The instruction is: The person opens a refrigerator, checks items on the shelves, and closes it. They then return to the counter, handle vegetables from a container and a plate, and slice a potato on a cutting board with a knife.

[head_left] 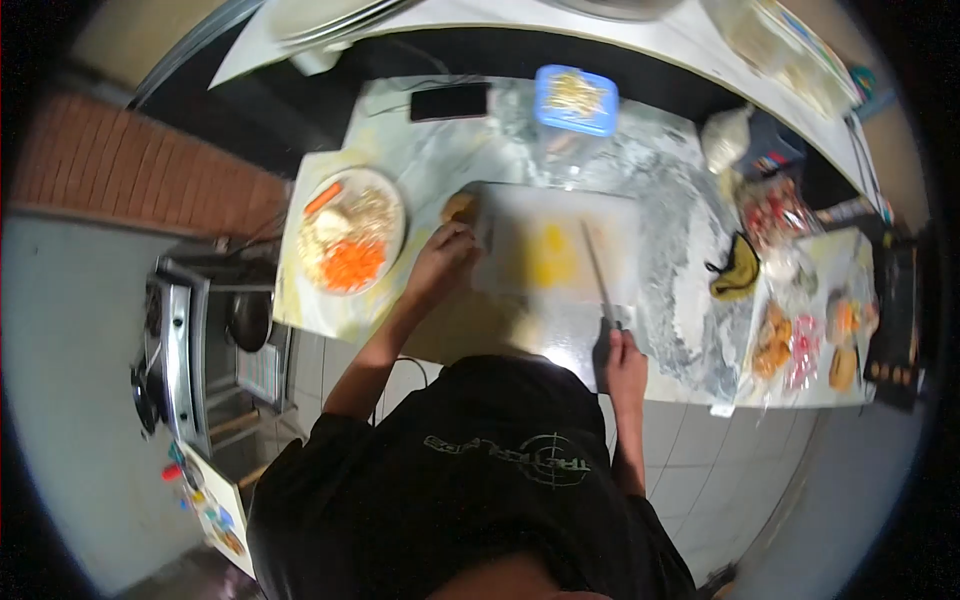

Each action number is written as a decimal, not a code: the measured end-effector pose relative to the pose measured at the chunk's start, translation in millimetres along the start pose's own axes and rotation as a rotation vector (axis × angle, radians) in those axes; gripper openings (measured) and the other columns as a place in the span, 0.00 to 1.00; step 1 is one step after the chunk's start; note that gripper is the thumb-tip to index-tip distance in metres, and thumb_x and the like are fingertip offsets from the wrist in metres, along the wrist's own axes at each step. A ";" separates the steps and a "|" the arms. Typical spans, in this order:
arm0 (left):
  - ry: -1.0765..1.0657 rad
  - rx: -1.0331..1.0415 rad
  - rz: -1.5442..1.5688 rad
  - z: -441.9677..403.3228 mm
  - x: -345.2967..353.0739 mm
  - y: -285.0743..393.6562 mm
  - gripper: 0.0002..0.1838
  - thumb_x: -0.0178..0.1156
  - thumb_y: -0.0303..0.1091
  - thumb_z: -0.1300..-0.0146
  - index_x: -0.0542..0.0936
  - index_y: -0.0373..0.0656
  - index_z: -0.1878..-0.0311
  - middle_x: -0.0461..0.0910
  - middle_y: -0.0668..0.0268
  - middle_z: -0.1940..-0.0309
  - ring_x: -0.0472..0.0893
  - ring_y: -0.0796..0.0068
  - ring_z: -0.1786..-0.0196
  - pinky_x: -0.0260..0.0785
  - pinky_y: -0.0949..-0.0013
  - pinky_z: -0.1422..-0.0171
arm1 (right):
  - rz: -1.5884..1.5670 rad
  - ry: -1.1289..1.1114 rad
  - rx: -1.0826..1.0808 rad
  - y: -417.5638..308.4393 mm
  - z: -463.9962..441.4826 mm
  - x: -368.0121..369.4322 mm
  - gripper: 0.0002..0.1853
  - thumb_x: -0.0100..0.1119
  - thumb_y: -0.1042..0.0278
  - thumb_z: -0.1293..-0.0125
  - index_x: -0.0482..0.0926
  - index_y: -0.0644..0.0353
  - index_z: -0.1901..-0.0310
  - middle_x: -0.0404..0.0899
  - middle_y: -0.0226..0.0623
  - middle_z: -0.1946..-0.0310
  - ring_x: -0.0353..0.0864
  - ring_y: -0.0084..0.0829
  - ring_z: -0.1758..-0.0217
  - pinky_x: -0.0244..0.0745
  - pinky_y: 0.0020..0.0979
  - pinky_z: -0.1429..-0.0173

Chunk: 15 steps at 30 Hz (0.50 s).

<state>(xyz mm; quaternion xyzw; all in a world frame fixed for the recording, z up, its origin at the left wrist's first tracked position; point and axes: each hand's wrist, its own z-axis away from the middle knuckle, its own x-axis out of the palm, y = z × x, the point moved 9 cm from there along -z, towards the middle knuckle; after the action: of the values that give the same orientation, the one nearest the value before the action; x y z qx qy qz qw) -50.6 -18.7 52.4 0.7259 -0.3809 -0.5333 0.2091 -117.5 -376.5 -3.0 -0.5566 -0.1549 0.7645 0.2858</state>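
My right hand [627, 368] is wrapped round the handle of a knife [598, 270], whose blade lies over the right part of a whitish cutting board [510, 270]. A blurred yellow patch [552, 257] shows on the board, left of the blade. My left hand [447, 258] is at the board's left edge, fingers bent and blurred, just below a brown lump [459, 208] that looks like a potato or fried tofu. Whether the fingers touch it I cannot tell. To the left stands a plate [398, 245] with shredded carrot [353, 265], a carrot piece [322, 198] and pale shreds.
A blue-rimmed container [577, 125] with pale strips on top stands behind the board. A phone [449, 102] lies at the back left. To the right are a yellow-and-black cloth [737, 268] and several bagged foods [775, 340]. A stove [178, 350] is at far left.
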 end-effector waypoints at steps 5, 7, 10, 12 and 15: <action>0.134 -0.265 -0.194 29.9 -79.9 -53.3 0.07 0.65 0.32 0.33 0.80 0.38 0.60 0.79 0.57 0.56 0.80 0.51 0.53 0.74 0.57 0.47 | 0.014 0.053 -0.062 -20.6 -11.9 -10.1 0.26 0.44 0.46 0.21 0.81 0.65 0.51 0.80 0.62 0.72 0.80 0.64 0.65 0.73 0.54 0.62; 0.172 -0.371 -0.227 39.7 -106.0 -75.4 0.07 0.64 0.31 0.34 0.80 0.39 0.59 0.78 0.57 0.56 0.79 0.51 0.53 0.74 0.57 0.46 | 0.021 0.016 -0.089 -29.3 -13.7 -5.5 0.27 0.44 0.47 0.20 0.80 0.66 0.52 0.79 0.63 0.73 0.80 0.64 0.67 0.72 0.53 0.63; 0.363 -0.223 -0.328 47.2 -145.6 -78.2 0.06 0.64 0.28 0.37 0.81 0.41 0.57 0.78 0.57 0.58 0.78 0.52 0.53 0.73 0.55 0.46 | -0.088 0.027 -0.220 -50.1 -15.1 -0.4 0.24 0.45 0.49 0.20 0.73 0.66 0.63 0.66 0.57 0.80 0.59 0.54 0.77 0.63 0.45 0.71; 0.366 -0.229 -0.478 47.8 -154.5 -91.4 0.08 0.63 0.24 0.41 0.82 0.42 0.57 0.79 0.58 0.58 0.77 0.52 0.52 0.72 0.55 0.47 | -0.106 0.008 -0.288 -65.4 -12.7 4.9 0.25 0.45 0.48 0.20 0.73 0.66 0.63 0.65 0.56 0.79 0.57 0.48 0.76 0.63 0.43 0.70; 0.380 -0.206 -0.494 33.7 -157.9 -100.2 0.10 0.62 0.23 0.41 0.83 0.43 0.56 0.79 0.58 0.58 0.78 0.52 0.52 0.72 0.54 0.47 | -0.116 -0.064 -0.274 -74.9 -8.6 13.5 0.24 0.45 0.49 0.19 0.73 0.67 0.62 0.66 0.55 0.79 0.58 0.45 0.75 0.64 0.42 0.69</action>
<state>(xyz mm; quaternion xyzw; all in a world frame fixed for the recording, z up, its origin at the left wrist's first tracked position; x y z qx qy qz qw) -71.3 169.6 66.9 0.8578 -0.0913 -0.4587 0.2129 -92.5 -309.9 25.4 -0.5560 -0.2987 0.7357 0.2456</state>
